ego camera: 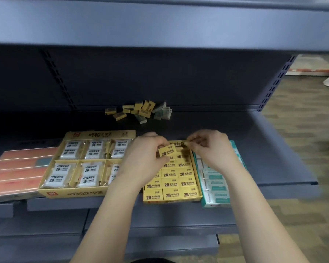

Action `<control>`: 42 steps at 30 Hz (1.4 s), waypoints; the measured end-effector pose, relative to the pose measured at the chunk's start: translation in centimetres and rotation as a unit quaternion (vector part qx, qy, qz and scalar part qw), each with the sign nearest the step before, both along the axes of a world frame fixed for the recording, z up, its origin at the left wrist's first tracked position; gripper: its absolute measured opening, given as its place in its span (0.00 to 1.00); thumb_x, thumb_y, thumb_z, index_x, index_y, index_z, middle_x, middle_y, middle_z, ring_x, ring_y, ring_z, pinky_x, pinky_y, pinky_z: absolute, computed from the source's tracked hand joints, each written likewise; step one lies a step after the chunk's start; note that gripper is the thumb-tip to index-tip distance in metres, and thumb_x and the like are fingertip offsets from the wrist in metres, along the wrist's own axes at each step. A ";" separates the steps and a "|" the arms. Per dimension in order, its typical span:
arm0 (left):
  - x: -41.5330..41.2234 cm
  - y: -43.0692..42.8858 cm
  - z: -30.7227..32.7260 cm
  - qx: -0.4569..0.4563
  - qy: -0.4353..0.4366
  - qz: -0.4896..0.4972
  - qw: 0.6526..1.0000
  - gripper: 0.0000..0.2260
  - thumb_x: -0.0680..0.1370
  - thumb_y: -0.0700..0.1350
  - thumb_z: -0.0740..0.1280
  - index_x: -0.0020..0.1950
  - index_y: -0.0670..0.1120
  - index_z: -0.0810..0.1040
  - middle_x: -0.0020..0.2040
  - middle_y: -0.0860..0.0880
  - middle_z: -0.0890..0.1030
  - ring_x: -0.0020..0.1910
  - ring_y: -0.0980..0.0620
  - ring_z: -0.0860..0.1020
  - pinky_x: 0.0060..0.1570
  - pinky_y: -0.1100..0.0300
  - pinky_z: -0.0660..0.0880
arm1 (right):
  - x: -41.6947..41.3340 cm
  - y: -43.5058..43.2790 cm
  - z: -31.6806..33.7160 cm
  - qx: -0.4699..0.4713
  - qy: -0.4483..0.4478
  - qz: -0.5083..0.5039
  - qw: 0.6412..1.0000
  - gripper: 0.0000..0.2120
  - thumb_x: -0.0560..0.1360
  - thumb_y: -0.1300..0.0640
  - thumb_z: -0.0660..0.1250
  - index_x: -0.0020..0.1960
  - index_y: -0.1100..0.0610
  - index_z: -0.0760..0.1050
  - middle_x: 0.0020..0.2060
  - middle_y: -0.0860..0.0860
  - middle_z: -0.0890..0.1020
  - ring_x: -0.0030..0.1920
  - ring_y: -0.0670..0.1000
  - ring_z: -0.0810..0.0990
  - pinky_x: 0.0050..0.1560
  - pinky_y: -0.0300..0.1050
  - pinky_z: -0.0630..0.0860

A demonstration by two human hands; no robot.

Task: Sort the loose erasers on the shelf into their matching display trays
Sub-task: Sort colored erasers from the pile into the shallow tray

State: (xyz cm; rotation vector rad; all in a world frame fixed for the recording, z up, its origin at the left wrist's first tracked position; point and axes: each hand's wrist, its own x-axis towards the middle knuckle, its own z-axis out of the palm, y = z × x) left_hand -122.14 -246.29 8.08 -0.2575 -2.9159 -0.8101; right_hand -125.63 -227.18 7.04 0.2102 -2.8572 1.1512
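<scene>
Yellow 2B eraser [167, 150] is pinched between the thumb and curled fingers of the left hand [146, 156], printed face up, just above the back rows of the yellow tray [172, 200]. Right hand [212, 149] is seen close beside it, over the back right corner of the same tray; its fingers are curled and the fingertips [191, 142] are brought together. A small yellowish piece is glimpsed at those tips, but whether it is gripped, or what it is, cannot be told. The two hands are near but apart.

Yellow tray is filled with flat rows of yellow erasers [171, 185], all marked 2B; the back left part is hidden by the left hand. Just beside its right wall, a teal-and-white tray [215, 204] of white-sleeved erasers is noted, partly covered by the right forearm. Just to the left, a larger yellow display box [72, 193] is divided into six compartments holding clear-wrapped white erasers [60, 170]. Beyond that, at the far left, flat orange packs [13, 171] are laid.

Loose erasers [139, 111] are heaped at the back of the grey-blue metal shelf [254, 152], well behind the trays: yellow ones to the left and middle, grey-green ones to the right, some tilted on one another. Wood-pattern floor [302, 130] is seen past the shelf's right end.
</scene>
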 end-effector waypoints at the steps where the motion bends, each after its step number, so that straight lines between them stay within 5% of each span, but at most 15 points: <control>1: -0.1 0.4 -0.2 -0.003 -0.003 -0.001 1.000 0.15 0.73 0.48 0.74 0.59 0.53 0.80 0.53 0.58 0.77 0.51 0.57 0.77 0.53 0.54 0.77 | -0.1 0.5 0.0 0.001 0.002 -0.008 1.000 0.04 0.76 0.56 0.70 0.49 0.49 0.82 0.40 0.42 0.81 0.41 0.39 0.78 0.36 0.23 0.68; 5: -0.6 1.3 -1.1 -0.059 -0.013 0.005 0.998 0.17 0.75 0.51 0.72 0.64 0.56 0.78 0.59 0.57 0.78 0.59 0.53 0.74 0.63 0.50 0.70 | -0.8 2.1 -0.4 0.015 0.006 -0.034 0.999 0.05 0.75 0.56 0.70 0.48 0.48 0.81 0.39 0.42 0.80 0.38 0.41 0.78 0.33 0.25 0.69; 9: -0.8 1.4 -1.2 -0.117 -0.027 0.030 0.992 0.18 0.76 0.53 0.71 0.65 0.58 0.76 0.62 0.58 0.76 0.63 0.52 0.70 0.65 0.49 0.61 | -1.6 3.0 -1.0 0.036 0.016 -0.050 0.998 0.07 0.74 0.57 0.71 0.51 0.50 0.82 0.48 0.48 0.81 0.43 0.43 0.79 0.34 0.25 0.66; 13: -0.9 1.3 -1.2 -0.109 -0.024 0.051 0.992 0.15 0.73 0.53 0.73 0.60 0.58 0.77 0.59 0.59 0.77 0.61 0.53 0.72 0.64 0.49 0.64 | -1.8 3.2 -1.4 0.066 0.025 -0.054 0.996 0.10 0.74 0.56 0.70 0.55 0.51 0.82 0.52 0.48 0.78 0.48 0.43 0.74 0.35 0.23 0.63; 21: -1.4 1.2 -1.2 -0.101 -0.038 0.073 0.992 0.11 0.71 0.50 0.76 0.50 0.56 0.78 0.60 0.56 0.74 0.60 0.51 0.70 0.59 0.52 0.68 | -1.8 3.1 -1.6 0.050 0.000 -0.053 0.997 0.07 0.76 0.53 0.69 0.53 0.51 0.83 0.46 0.46 0.81 0.40 0.41 0.78 0.30 0.30 0.65; 33: -2.4 0.8 -0.6 -0.124 -0.056 0.021 0.991 0.11 0.72 0.49 0.75 0.50 0.56 0.77 0.61 0.56 0.76 0.60 0.53 0.70 0.48 0.56 0.68 | -2.1 3.1 -1.5 0.044 -0.014 -0.054 0.997 0.06 0.75 0.54 0.70 0.51 0.51 0.83 0.43 0.44 0.80 0.40 0.40 0.78 0.31 0.32 0.68; 42: -1.8 0.0 -0.5 -0.079 -0.043 -0.013 0.996 0.15 0.73 0.58 0.71 0.58 0.55 0.77 0.64 0.56 0.71 0.61 0.53 0.72 0.62 0.49 0.71 | -2.7 2.7 -0.1 0.044 -0.046 -0.018 0.998 0.09 0.75 0.55 0.71 0.55 0.50 0.81 0.45 0.43 0.81 0.40 0.37 0.77 0.33 0.26 0.68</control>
